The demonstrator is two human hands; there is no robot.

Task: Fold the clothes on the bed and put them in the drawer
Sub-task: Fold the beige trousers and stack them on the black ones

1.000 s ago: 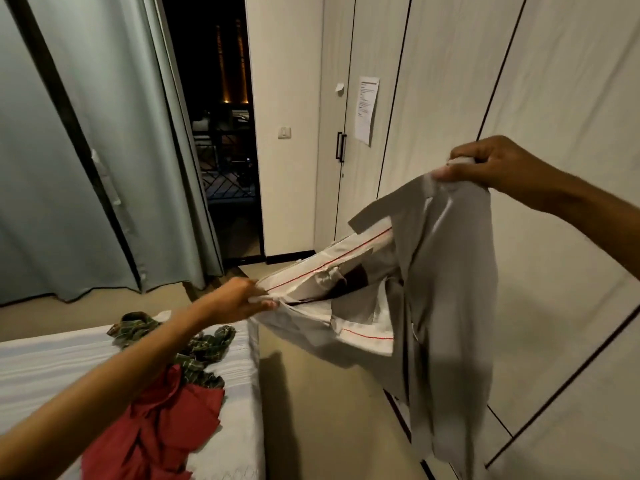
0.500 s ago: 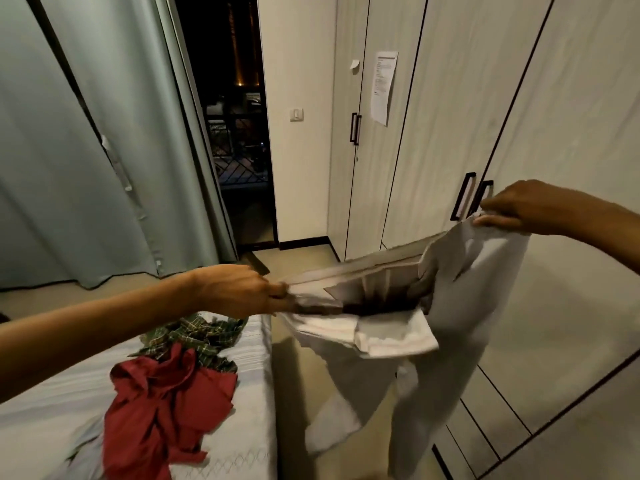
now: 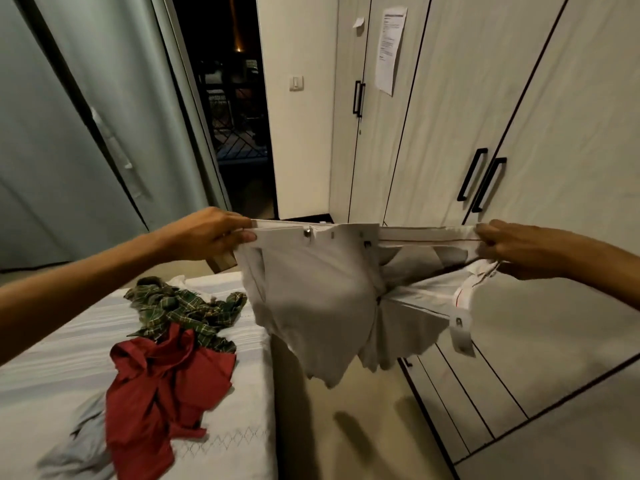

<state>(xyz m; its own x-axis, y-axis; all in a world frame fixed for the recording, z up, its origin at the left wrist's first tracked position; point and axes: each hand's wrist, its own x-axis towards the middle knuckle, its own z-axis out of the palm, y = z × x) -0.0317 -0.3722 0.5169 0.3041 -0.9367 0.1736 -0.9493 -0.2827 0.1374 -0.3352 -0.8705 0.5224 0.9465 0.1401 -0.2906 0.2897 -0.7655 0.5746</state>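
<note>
I have the pale grey trousers (image 3: pixel 311 299) stretched out in the air by the waistband, between the bed (image 3: pixel 249 393) and the wardrobe (image 3: pixel 519 98). My left hand (image 3: pixel 211 233) pinches one end of the band, fingers curled over the cloth and thumb under it; my right hand (image 3: pixel 509 244) grips the other end the same way. The fly hangs open, with the lining and a pocket bag showing on the right side, and the legs droop below, over the floor. The cloth looks light and limp, with only the waistband holding a line, so I judge it will sag and twist wherever I let go. The band ends seem the best places to hold, and the legs will likely need laying flat on the bed to fold cleanly. On the bed wait a green checked garment (image 3: pixel 187 306), a red garment (image 3: pixel 162 386) and a grey-blue piece (image 3: pixel 83 445) near the lower edge. The drawer is hard to make out from here
</note>
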